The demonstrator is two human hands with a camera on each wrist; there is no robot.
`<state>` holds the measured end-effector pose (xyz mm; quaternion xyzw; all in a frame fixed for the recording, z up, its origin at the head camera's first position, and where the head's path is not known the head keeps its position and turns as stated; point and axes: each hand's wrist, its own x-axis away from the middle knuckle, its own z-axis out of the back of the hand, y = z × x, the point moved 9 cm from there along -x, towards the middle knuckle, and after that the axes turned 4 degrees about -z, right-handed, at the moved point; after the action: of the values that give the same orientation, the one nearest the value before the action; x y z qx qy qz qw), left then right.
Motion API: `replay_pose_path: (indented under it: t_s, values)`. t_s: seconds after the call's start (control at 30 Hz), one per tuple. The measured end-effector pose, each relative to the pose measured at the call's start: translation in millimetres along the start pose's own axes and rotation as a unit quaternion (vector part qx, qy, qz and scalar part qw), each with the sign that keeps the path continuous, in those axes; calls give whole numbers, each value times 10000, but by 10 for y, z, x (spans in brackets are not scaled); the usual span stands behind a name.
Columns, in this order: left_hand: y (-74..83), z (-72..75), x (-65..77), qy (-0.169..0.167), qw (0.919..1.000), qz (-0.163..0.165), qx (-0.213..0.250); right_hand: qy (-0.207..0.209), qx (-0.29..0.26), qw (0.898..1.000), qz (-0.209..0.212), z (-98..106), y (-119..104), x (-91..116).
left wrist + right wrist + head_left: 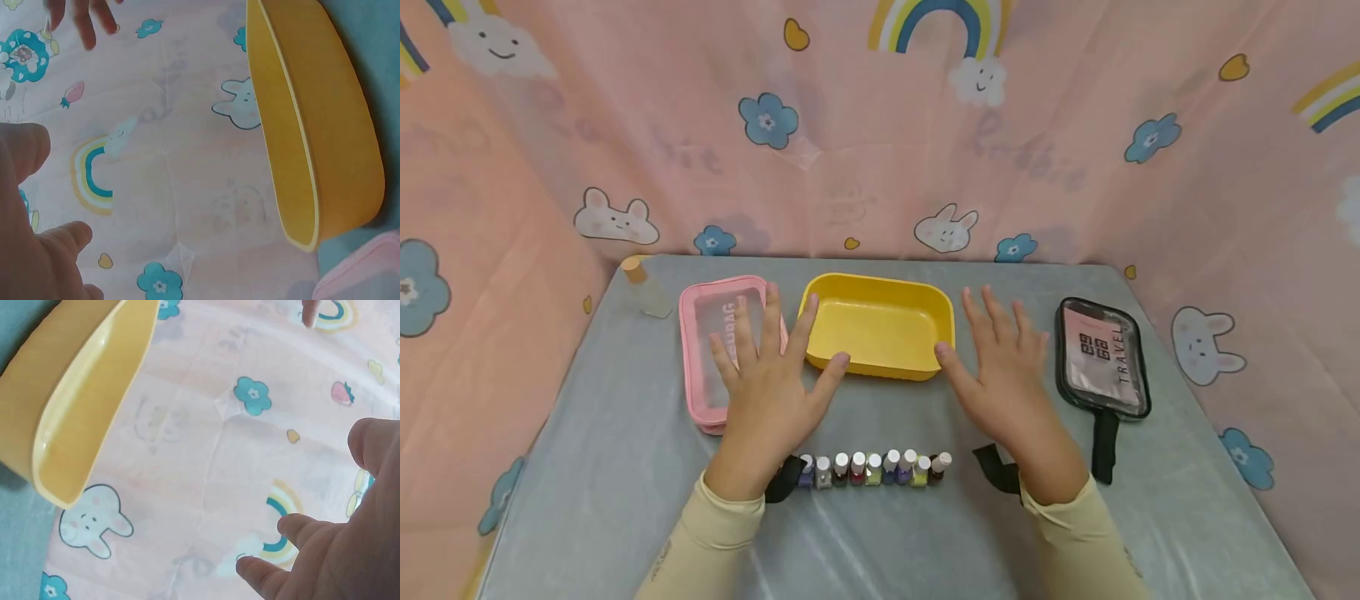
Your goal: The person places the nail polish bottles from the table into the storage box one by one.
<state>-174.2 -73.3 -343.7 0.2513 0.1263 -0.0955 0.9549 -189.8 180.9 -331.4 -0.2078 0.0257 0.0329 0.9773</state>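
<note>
Both hands are raised over the table with fingers spread and nothing held. In the head view my left hand [775, 387] overlaps the pink-trimmed clear pouch [702, 367] and the left end of a yellow tray [880, 367]. My right hand [1007, 383] is at the tray's right side, its thumb overlapping the rim. Below and between the wrists stands a row of small nail polish bottles [873, 470] with white caps. Both wrist views show the yellow tray beside the hands, the left one [337, 125] and the right one [37, 394].
A black-trimmed clear pouch [1102, 358] with a strap lies at the right. At the back left is a frosted bottle [651, 293] with a tan cap. A pink patterned curtain [850, 150] surrounds the grey-covered table [865, 550]. Black bands are at both wrists.
</note>
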Motion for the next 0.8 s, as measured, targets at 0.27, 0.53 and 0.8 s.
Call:
replay_pose_path:
  t_s: [0.27,0.53,0.8]
  values:
    - [-266,79,-91,-138,9996,-145,-221,-159,-50,9995,-281,-12,161,74]
    - [-678,-74,-293,-1279,9901,-548,-170,-436,-380,9978,-319,-114,287,168]
    - [-892,-470,-406,-1712,9768,-1226,-395,-581,-993,9933,132,-337,341,289]
